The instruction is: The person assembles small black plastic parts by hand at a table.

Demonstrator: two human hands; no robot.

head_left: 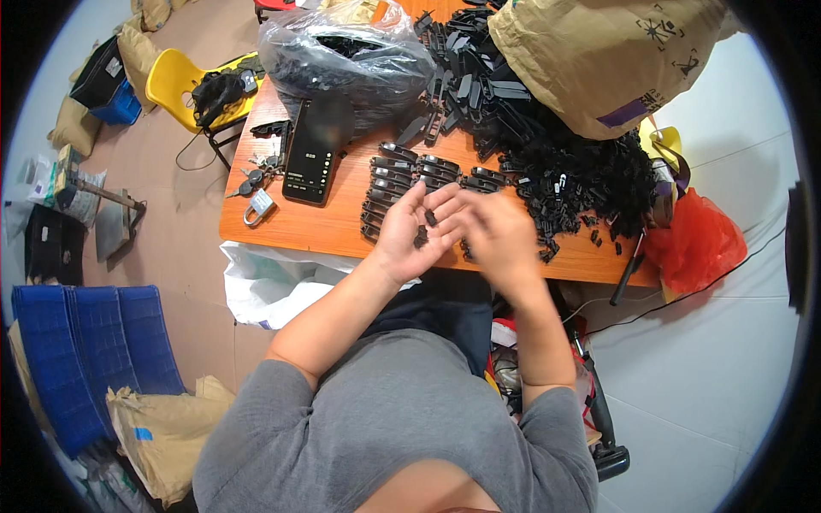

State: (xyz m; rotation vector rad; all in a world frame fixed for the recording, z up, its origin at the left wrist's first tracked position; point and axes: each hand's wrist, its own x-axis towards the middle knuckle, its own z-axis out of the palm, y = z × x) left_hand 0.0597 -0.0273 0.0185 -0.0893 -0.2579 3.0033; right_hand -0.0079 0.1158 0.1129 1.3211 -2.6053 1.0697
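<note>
Head view gives us our left hand [402, 234] palm up and loosely cupped, its fingers uncurled, with small black pieces [430, 217] lying on the palm and at the base of the fingers; our right hand [505, 241] reaches over from the other side, its fingers bent above the left fingertips, and it is so blurred that we cannot tell whether it grips anything.

Just beyond the hands we see rows of long black parts [390, 185] set side by side on the orange-brown table [344, 224]; to their right spreads a heap of loose black parts [594, 179], with a brown paper bag [590, 64] above it; to their left lie a phone [309, 158] with a lit screen, a bunch of keys [253, 181] and a padlock [259, 208] near the table's edge; behind the phone sits a clear plastic bag [376, 90] with dark contents.

Farther out, we find a red plastic bag [697, 244] by the table's right side, a yellow chair [171, 84] at the upper left, and blue panels [94, 355] at the lower left.
</note>
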